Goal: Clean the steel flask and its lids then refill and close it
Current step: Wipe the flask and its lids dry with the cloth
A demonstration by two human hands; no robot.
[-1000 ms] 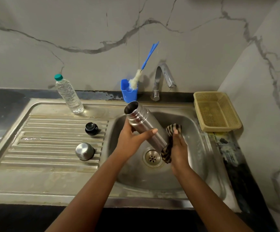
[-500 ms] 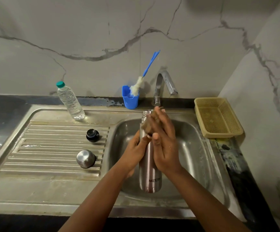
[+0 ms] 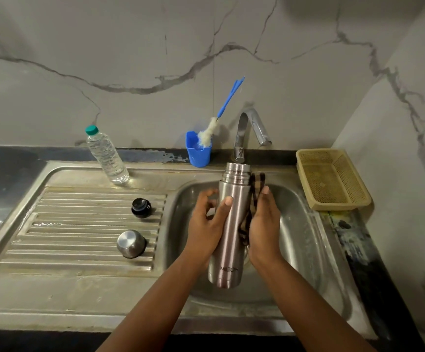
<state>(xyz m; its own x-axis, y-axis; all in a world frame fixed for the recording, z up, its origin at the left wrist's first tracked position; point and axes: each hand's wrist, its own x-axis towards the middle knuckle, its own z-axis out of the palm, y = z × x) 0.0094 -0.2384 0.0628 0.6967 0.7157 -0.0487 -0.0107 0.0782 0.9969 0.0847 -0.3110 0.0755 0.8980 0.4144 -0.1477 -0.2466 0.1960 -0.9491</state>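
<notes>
The right hand (image 3: 263,224) has slid the cloth (image 3: 256,196) off the mouth to the flask (image 3: 229,224)'s right side, left hand (image 3: 203,224) gripping it: outside still being wiped.

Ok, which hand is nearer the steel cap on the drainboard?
Left. The left hand grips the flask over the basin, just right of the steel cap. The right hand presses the cloth on the flask's far side, farther from the cap.

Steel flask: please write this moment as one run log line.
steel flask: upright over sink, open | left hand: holds flask | right hand: presses cloth on flask
</notes>
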